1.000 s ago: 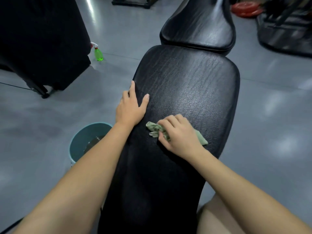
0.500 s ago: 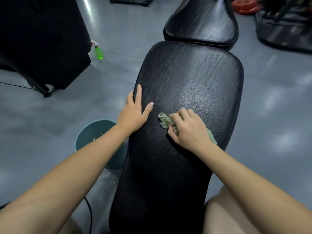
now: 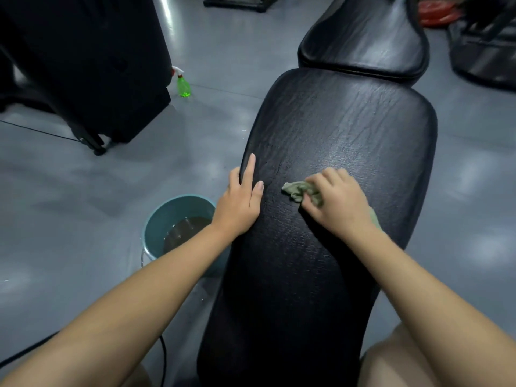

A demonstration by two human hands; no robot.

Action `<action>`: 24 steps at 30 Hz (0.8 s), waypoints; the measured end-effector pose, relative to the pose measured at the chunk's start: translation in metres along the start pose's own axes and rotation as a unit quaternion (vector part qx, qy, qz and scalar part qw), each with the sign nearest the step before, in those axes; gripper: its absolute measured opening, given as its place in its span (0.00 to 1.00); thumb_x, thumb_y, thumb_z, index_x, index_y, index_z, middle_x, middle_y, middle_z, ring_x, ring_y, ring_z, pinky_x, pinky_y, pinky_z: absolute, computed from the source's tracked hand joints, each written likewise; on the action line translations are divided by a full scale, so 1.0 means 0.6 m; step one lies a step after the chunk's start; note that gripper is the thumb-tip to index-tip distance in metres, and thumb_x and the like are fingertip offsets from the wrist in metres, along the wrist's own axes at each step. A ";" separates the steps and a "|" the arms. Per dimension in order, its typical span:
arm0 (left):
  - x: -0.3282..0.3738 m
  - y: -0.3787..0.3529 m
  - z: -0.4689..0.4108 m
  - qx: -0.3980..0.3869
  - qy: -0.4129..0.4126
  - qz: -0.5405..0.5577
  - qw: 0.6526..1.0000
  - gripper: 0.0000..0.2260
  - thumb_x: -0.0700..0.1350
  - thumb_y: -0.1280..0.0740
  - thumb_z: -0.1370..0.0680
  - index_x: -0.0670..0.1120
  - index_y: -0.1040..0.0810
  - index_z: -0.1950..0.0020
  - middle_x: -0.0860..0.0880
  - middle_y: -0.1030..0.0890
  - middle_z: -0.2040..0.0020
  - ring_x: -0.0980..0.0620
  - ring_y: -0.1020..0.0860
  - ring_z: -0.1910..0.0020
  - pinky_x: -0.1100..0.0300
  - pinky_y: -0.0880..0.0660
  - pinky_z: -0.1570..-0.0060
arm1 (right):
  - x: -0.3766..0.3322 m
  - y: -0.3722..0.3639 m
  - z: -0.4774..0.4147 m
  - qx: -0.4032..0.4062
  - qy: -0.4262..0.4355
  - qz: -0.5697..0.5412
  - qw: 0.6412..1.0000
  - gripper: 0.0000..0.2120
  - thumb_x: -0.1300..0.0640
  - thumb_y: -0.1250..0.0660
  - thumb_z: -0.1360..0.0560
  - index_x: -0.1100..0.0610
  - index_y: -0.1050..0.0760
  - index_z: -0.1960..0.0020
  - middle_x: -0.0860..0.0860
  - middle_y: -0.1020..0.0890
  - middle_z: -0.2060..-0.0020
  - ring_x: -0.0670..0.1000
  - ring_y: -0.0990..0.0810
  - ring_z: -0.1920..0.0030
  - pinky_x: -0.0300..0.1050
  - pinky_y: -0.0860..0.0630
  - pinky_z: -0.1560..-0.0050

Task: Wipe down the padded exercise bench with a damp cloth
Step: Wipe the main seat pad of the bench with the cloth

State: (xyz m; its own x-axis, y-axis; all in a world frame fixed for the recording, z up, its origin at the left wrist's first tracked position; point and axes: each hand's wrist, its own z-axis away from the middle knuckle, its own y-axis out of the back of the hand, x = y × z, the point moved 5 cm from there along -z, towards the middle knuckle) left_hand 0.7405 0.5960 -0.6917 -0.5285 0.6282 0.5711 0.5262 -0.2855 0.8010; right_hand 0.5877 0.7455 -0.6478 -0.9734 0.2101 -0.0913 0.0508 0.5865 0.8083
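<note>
Midway, it seems, the right hand (image 3: 339, 203) grips a bunched damp cloth (image 3: 297, 190) at the centre of the padded bench (image 3: 343, 129), the left hand (image 3: 240, 202) lying flat on its edge, with the far pad (image 3: 363, 40) apparently not yet wiped.

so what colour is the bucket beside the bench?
Teal bucket, with murky brownish water inside; it shows in the head view, the only one.

Your padded bench (image 3: 349, 129) bears a crumpled green cloth (image 3: 296, 189), gripped by your right hand (image 3: 340, 203). Your left hand (image 3: 240, 205) lies flat at its left edge. On the floor (image 3: 83, 191): bucket (image 3: 152, 230), spray bottle (image 3: 183, 86).
</note>
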 end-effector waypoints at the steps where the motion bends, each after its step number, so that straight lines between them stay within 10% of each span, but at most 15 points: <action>1: -0.001 -0.001 0.000 -0.002 -0.001 0.004 1.000 0.27 0.57 0.49 0.14 0.58 0.55 0.16 0.47 0.39 0.26 0.38 0.24 0.49 0.49 0.28 0.53 | 0.021 0.004 -0.017 0.011 -0.026 0.017 0.999 0.14 0.47 0.36 0.25 0.56 0.22 0.49 0.56 0.22 0.55 0.60 0.25 0.55 0.53 0.25 0.56; 5: -0.001 0.001 0.000 -0.001 0.000 0.014 1.000 0.27 0.57 0.49 0.14 0.58 0.54 0.17 0.48 0.39 0.27 0.40 0.23 0.50 0.46 0.25 0.51 | 0.036 0.009 -0.041 0.019 -0.107 0.059 0.992 0.15 0.47 0.37 0.25 0.57 0.23 0.48 0.56 0.23 0.53 0.61 0.26 0.52 0.54 0.29 0.55; 13: -0.004 -0.001 -0.001 0.004 -0.001 0.026 1.000 0.26 0.54 0.48 0.14 0.58 0.53 0.16 0.46 0.37 0.28 0.41 0.26 0.54 0.48 0.28 0.53 | -0.069 -0.002 0.066 -0.103 0.124 -0.032 0.986 0.13 0.46 0.34 0.27 0.55 0.22 0.50 0.53 0.23 0.55 0.59 0.25 0.55 0.54 0.26 0.57; 19: -0.008 -0.002 -0.002 0.000 -0.002 0.034 0.999 0.26 0.55 0.49 0.14 0.59 0.54 0.17 0.47 0.37 0.29 0.44 0.26 0.55 0.45 0.24 0.53 | 0.000 0.007 -0.007 -0.009 -0.098 0.054 0.994 0.14 0.48 0.36 0.26 0.57 0.24 0.49 0.57 0.23 0.53 0.61 0.26 0.51 0.56 0.28 0.54; 24: -0.005 0.000 -0.001 0.001 -0.001 0.035 0.999 0.26 0.55 0.47 0.14 0.59 0.53 0.17 0.47 0.37 0.29 0.41 0.24 0.52 0.44 0.24 0.52 | -0.101 0.018 0.097 -0.115 0.119 0.016 0.986 0.11 0.49 0.35 0.28 0.57 0.27 0.52 0.56 0.26 0.55 0.60 0.27 0.55 0.55 0.30 0.58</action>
State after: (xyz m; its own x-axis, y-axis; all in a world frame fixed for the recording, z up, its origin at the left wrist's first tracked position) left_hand 0.7416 0.5939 -0.6932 -0.4886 0.6076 0.6261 0.5635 -0.3282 0.7582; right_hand 0.6603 0.7849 -0.6673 -0.9984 0.0197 0.0528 0.0563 0.3843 0.9215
